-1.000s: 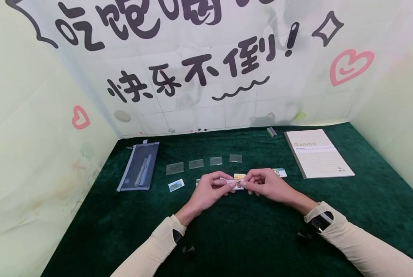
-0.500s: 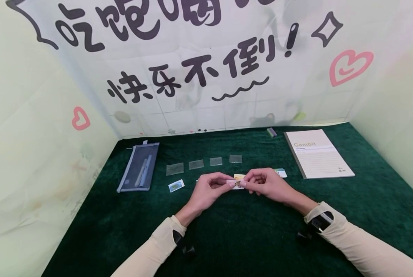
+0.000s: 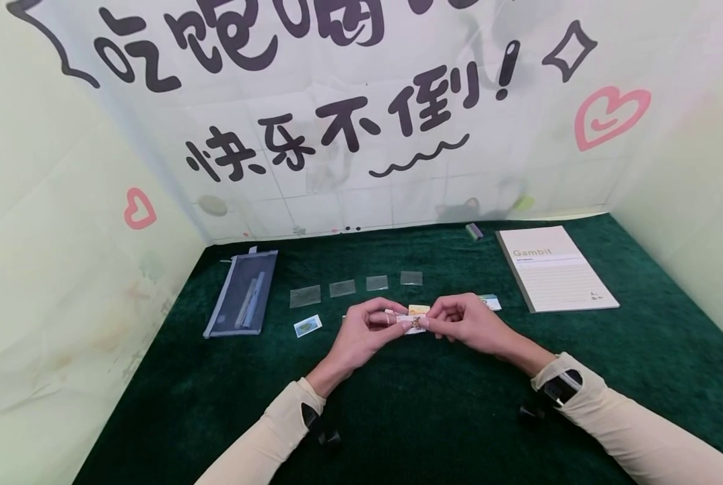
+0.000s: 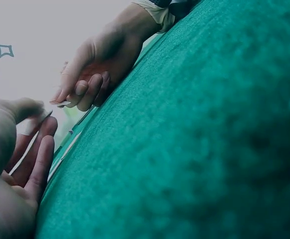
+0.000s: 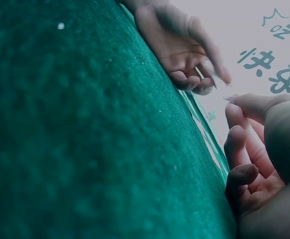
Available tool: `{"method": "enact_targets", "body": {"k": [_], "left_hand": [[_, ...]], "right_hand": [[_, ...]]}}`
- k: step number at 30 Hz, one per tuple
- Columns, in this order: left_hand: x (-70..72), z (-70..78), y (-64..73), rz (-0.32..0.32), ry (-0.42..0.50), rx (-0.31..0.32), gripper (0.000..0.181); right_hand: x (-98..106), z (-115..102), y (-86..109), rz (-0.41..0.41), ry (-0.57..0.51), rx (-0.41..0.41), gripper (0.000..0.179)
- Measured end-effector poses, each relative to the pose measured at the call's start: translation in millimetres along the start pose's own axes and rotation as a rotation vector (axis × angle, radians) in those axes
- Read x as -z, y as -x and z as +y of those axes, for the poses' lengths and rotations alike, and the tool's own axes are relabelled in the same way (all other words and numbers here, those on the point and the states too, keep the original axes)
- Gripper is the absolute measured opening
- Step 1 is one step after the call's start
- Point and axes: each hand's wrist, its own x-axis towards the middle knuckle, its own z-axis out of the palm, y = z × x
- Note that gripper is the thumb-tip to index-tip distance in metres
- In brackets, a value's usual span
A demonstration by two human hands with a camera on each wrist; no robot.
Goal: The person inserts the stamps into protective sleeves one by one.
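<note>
Holding slim pens, a translucent, pale-edged pouch lies on plush green cloth, left of four flat, clear plastic rectangles. Nearer, the left hand and right hand pinch a small, thin printed card between their fingertips.

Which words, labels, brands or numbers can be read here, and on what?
"吃饱喝": white printed backdrop, top line, partly cut off; next character unreadable.
"快乐不倒!": same backdrop, lower line.
"Gambit": white rectangular notebook.
Too small or blurred: the notebook's remaining print; any print on the small blue, white-bordered rectangular card or the small pale rectangular card between left hand and right hand.
</note>
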Motion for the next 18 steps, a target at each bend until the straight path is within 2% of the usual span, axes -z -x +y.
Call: {"method": "enact_targets", "body": {"k": [18], "left_hand": [[0.0,3.8,1.1,-0.037,-0.029,0.049,0.034]], "right_hand": [[1.9,1.1,0.2,-0.041,0.048,0.024,0.017]]}}
